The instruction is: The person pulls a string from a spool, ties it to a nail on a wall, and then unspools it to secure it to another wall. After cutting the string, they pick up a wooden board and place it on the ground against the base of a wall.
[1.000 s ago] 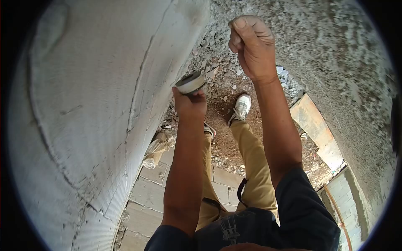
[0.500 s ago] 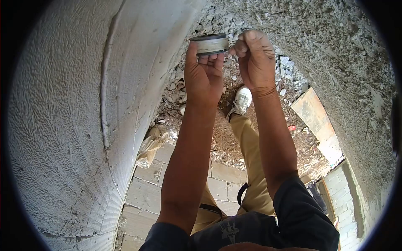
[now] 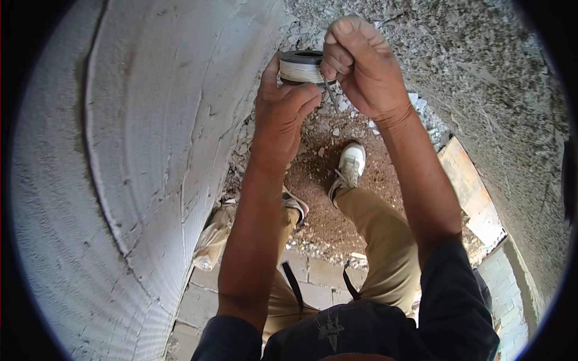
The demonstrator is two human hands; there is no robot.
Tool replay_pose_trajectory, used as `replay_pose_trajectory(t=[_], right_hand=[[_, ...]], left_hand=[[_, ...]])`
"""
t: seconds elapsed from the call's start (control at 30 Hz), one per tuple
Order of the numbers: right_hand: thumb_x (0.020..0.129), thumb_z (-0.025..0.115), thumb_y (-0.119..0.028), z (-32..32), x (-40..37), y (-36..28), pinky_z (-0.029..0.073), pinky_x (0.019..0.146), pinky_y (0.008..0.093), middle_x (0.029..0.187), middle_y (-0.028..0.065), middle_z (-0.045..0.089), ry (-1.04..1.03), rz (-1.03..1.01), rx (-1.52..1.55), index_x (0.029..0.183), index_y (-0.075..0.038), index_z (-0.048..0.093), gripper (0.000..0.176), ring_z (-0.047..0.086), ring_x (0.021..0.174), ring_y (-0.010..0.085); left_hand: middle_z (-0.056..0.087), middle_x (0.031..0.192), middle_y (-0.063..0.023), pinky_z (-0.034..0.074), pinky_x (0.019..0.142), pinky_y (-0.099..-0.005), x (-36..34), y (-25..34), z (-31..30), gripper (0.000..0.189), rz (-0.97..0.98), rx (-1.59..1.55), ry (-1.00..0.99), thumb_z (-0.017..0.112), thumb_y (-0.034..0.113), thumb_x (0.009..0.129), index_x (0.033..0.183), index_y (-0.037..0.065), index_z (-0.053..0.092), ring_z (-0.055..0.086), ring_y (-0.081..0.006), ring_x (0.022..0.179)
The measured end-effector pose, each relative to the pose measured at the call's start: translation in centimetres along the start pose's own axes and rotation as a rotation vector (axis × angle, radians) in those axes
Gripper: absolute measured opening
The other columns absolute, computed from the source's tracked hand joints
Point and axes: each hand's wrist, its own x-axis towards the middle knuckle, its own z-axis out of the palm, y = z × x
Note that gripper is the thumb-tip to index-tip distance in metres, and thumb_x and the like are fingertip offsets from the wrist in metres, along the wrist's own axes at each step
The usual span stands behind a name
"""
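A spool of pale string (image 3: 301, 72) with dark rims is gripped in my left hand (image 3: 282, 117), fingers wrapped about its left side and underside. Close against the spool's right side, my right hand (image 3: 364, 69) is closed in a pinch, thumb uppermost. From below its fingers a thin, grey, nail-like piece (image 3: 332, 96) points downward. The right fingertips overlap the spool's edge in this view.
A smooth grey wall (image 3: 150, 150) rises on the left and a rough concrete wall (image 3: 494, 90) on the right. Rubble (image 3: 301, 33) and reddish dirt (image 3: 316, 135) lie between. A board (image 3: 469, 180) leans at right; a plastic bag (image 3: 211, 240) lies at left.
My right hand has moved up and in against the spool, and the thin piece now shows below it. My left hand has turned around the spool. My feet appear lower in view.
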Motion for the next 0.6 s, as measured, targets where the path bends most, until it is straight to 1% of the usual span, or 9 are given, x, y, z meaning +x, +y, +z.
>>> replay_pose_trajectory(t=[0.03,0.07,0.17,0.23,0.27,0.37,0.43,0.5,0.6], right_hand=[[0.095,0.070,-0.024,-0.3,0.5,0.1,0.045,0.055,0.0254,0.064,-0.0021,0.055,-0.047,0.018,-0.019,0.087,-0.004,0.068,0.021,0.048,0.056,0.0071],[0.102,0.057,-0.030,-0.7,0.8,0.3,0.043,0.060,0.0256,0.066,-0.0042,0.040,-0.123,0.002,-0.153,0.092,-0.007,0.061,0.025,0.040,0.060,0.0079],[0.102,0.057,-0.033,-0.5,1.1,1.2,0.038,0.057,0.0243,0.064,-0.0062,0.037,-0.237,0.010,-0.087,0.090,-0.009,0.059,0.027,0.035,0.059,0.0070],[0.101,0.058,-0.026,-0.7,1.6,1.7,0.040,0.054,0.0271,0.065,-0.0020,0.050,-0.222,0.065,-0.010,0.087,-0.009,0.062,0.023,0.046,0.058,0.0101],[0.101,0.058,-0.023,-0.6,1.8,1.7,0.042,0.053,0.0286,0.066,0.0001,0.056,-0.219,0.089,0.025,0.086,-0.010,0.064,0.021,0.051,0.057,0.0117],[0.102,0.059,-0.028,0.0,1.9,1.2,0.029,0.051,0.0221,0.062,-0.0075,0.036,-0.300,0.130,0.094,0.086,-0.012,0.056,0.022,0.032,0.054,0.0059],[0.102,0.059,-0.029,-0.1,1.6,1.4,0.032,0.051,0.0234,0.062,-0.0067,0.038,-0.412,0.134,0.081,0.087,-0.011,0.055,0.024,0.035,0.054,0.0062],[0.102,0.059,-0.030,0.3,0.8,1.5,0.033,0.051,0.0234,0.063,-0.0064,0.039,-0.460,0.127,0.046,0.088,-0.011,0.055,0.024,0.036,0.054,0.0062],[0.101,0.060,-0.031,1.6,0.4,2.2,0.036,0.053,0.0245,0.063,-0.0054,0.040,-0.480,0.052,-0.043,0.090,-0.010,0.055,0.024,0.037,0.055,0.0071]], left_hand=[[0.065,0.106,-0.0064,0.052,0.082,-0.0258,0.4,0.1,-0.6,0.077,0.014,0.039,-0.042,0.075,0.005,0.084,0.149,0.003,0.033,0.064,-0.0128,0.090],[0.066,0.100,-0.0050,0.052,0.079,-0.0246,0.7,0.3,-1.1,0.073,0.077,0.137,-0.019,0.076,0.007,0.083,0.145,0.002,0.038,0.063,-0.0116,0.085],[0.066,0.083,-0.0012,0.050,0.069,-0.0220,1.4,1.0,-1.9,0.061,0.237,0.430,0.072,0.081,0.013,0.081,0.134,-0.002,0.053,0.060,-0.0085,0.073],[0.066,0.076,0.0006,0.047,0.062,-0.0215,1.7,1.2,-2.7,0.053,0.294,0.625,0.144,0.084,0.018,0.080,0.124,-0.003,0.063,0.057,-0.0071,0.066],[0.068,0.087,-0.0032,0.044,0.056,-0.0237,1.4,1.5,-2.7,0.046,0.341,0.829,0.204,0.086,0.021,0.077,0.114,-0.002,0.069,0.057,-0.0074,0.071],[0.067,0.094,-0.0054,0.046,0.062,-0.0239,1.2,1.4,-3.8,0.045,0.998,1.116,0.055,0.084,0.020,0.078,0.115,-0.001,0.068,0.057,-0.0090,0.077],[0.066,0.096,-0.0056,0.047,0.066,-0.0244,0.8,1.4,-4.3,0.041,1.158,1.172,-0.114,0.080,0.017,0.080,0.114,0.000,0.066,0.056,-0.0094,0.081],[0.064,0.096,-0.0052,0.047,0.071,-0.0247,0.7,0.5,-4.6,0.035,1.141,1.040,-0.232,0.075,0.013,0.082,0.113,0.000,0.064,0.056,-0.0096,0.082],[0.063,0.094,-0.0043,0.047,0.075,-0.0245,0.1,-1.4,-5.2,0.027,0.870,0.670,-0.259,0.067,0.006,0.083,0.109,0.000,0.061,0.055,-0.0095,0.082]])
